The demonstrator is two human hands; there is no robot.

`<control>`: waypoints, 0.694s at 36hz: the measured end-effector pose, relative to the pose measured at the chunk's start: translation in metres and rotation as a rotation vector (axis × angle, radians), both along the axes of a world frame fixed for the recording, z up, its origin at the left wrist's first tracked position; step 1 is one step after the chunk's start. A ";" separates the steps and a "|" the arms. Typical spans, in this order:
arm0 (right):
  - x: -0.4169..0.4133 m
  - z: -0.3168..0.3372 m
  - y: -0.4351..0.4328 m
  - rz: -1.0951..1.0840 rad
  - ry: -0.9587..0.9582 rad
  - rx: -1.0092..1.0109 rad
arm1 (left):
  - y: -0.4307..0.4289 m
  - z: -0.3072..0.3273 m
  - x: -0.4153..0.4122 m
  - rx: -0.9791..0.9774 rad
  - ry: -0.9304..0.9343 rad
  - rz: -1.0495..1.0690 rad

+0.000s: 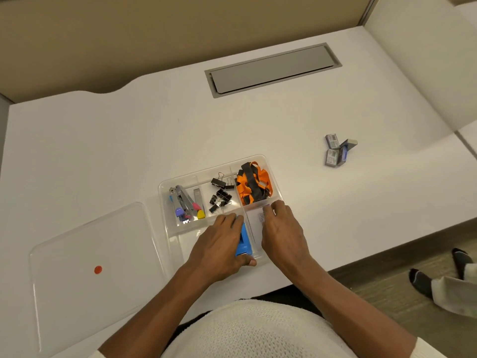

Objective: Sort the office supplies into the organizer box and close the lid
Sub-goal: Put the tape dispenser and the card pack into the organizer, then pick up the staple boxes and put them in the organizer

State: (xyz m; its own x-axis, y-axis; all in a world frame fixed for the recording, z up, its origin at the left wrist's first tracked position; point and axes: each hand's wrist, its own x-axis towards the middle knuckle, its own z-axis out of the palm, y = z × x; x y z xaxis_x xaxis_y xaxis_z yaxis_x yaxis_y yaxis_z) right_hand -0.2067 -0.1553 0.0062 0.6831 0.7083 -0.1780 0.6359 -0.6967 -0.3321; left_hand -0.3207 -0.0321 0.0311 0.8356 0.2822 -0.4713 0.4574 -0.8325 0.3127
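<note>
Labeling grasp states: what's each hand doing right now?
Left hand: closed on the blue stapler in the box.
Right hand: fingertips on a white card; grip cannot be told.

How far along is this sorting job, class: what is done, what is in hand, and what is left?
Done: the staple removers, binder clips and orange lanyards sit in the organizer box's back compartments. In hand: the left hand rests on a blue stapler in the front compartment, while the right hand touches a white card. Left: the staple boxes lie out on the desk, and the lid lies beside the box.
</note>
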 end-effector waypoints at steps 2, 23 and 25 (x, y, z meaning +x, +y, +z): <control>0.006 0.005 -0.004 0.024 -0.040 0.083 | -0.004 0.006 0.002 0.081 0.010 -0.018; 0.206 -0.001 -0.081 -0.314 -0.117 0.240 | -0.019 0.053 0.149 0.145 -0.301 -0.084; 0.226 -0.004 -0.086 -0.296 -0.092 0.216 | -0.022 0.047 0.178 0.130 -0.316 -0.134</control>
